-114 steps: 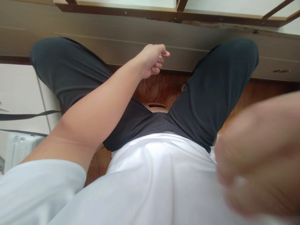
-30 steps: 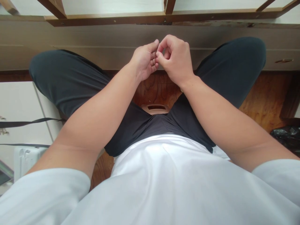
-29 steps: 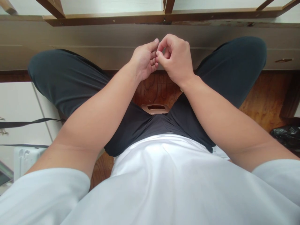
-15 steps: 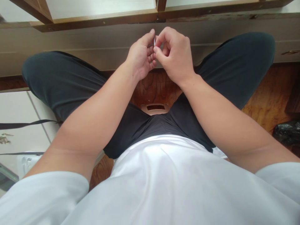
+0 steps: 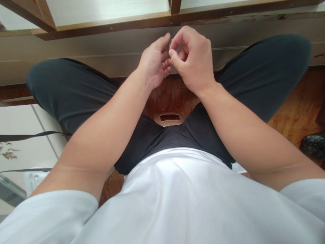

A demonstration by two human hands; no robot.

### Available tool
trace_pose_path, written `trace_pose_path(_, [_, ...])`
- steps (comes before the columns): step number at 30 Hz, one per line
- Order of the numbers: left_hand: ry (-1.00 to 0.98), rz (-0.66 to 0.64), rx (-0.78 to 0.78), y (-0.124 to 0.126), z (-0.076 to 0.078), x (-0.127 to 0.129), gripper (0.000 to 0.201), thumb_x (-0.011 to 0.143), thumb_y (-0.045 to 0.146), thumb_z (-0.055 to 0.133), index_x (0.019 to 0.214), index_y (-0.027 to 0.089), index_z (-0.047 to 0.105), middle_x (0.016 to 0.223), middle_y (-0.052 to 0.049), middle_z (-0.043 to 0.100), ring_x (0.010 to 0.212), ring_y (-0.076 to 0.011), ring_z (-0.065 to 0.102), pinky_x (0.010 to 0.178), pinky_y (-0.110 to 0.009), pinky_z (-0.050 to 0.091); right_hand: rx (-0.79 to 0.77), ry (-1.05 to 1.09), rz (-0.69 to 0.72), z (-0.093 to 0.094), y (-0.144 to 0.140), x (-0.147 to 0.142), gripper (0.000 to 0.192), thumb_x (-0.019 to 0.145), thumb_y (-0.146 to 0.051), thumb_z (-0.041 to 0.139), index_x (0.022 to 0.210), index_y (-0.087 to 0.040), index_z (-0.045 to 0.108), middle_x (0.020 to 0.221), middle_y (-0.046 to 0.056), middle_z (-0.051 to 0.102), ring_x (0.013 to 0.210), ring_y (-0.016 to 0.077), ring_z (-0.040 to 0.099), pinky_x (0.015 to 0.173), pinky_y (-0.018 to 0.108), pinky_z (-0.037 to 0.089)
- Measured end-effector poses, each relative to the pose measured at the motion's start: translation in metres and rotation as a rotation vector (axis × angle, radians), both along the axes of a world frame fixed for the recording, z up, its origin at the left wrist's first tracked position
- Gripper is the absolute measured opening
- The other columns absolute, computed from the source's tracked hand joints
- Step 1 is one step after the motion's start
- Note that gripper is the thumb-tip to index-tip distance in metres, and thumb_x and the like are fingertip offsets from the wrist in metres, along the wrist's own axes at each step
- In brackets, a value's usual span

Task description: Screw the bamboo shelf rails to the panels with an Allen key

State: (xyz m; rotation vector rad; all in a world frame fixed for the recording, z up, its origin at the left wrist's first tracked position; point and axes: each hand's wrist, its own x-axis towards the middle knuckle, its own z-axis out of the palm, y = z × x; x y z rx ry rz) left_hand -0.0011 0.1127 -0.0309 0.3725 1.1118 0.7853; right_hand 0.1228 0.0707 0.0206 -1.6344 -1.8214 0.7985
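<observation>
Both hands meet in front of me, above the gap between my knees. Between them stands a thin silvery rod-like piece (image 5: 170, 44), too small to tell its kind. My right hand (image 5: 196, 57) pinches its lower end between thumb and forefinger. My left hand (image 5: 155, 62) is turned palm up with its fingers curled. Its thumb lies along the piece, with the forefinger mostly hidden behind, so the piece seems held there as well. Just beyond the fingertips runs the lower rail of a brown wooden frame (image 5: 137, 22).
A low stool with a slotted seat (image 5: 157, 118) is under me on the wooden floor (image 5: 291, 112). At left, small metal fittings (image 5: 9, 154) lie on a white surface (image 5: 27, 125), crossed by black straps (image 5: 33, 135). A black plastic bag (image 5: 313, 145) rests at right.
The view has shifted slightly, so more metal fittings show at left. The hands keep nearly the same pose around the thin piece.
</observation>
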Motion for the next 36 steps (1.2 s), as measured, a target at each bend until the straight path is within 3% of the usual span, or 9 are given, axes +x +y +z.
trace_pose_path(7, [0.025,0.008,-0.018,0.005,0.004,-0.003,0.024,0.092,0.039,0.054,0.073,0.027,0.062,0.07,-0.001,0.064,0.069,-0.0145,0.049,0.063,-0.029,0.034,0.088,0.075,0.038,-0.001,-0.001,0.002,0.013,0.086,-0.024,0.055,0.076,-0.033,0.053,0.071,-0.001,0.058,0.069,0.0221,0.055,0.068,0.035,0.038])
trace_pose_path(13, [0.027,0.023,-0.026,0.009,0.005,-0.007,0.022,0.095,0.038,0.054,0.082,0.024,0.064,0.064,0.0,0.06,0.068,-0.0121,0.044,0.071,-0.03,0.034,0.155,0.145,0.015,-0.003,0.001,0.003,0.014,0.088,-0.014,0.056,0.079,-0.025,0.053,0.067,-0.002,0.049,0.06,0.016,0.044,0.065,0.031,0.033])
trace_pose_path(23, [-0.006,0.025,0.001,0.01,0.01,-0.009,0.019,0.092,0.035,0.056,0.081,0.023,0.066,0.077,0.0,0.069,0.077,-0.0149,0.055,0.071,-0.031,0.038,0.198,0.122,-0.033,-0.006,0.005,0.007,0.015,0.092,-0.013,0.054,0.082,-0.024,0.051,0.08,0.0,0.059,0.063,0.015,0.045,0.068,0.03,0.034])
trace_pose_path(36, [0.048,-0.015,0.062,0.011,0.013,-0.009,0.021,0.09,0.039,0.058,0.077,0.025,0.068,0.091,0.002,0.074,0.08,-0.0157,0.055,0.068,-0.031,0.041,0.175,0.127,-0.004,0.003,0.001,0.005,0.016,0.093,-0.015,0.055,0.082,-0.025,0.051,0.083,0.0,0.061,0.065,0.0145,0.047,0.07,0.028,0.038])
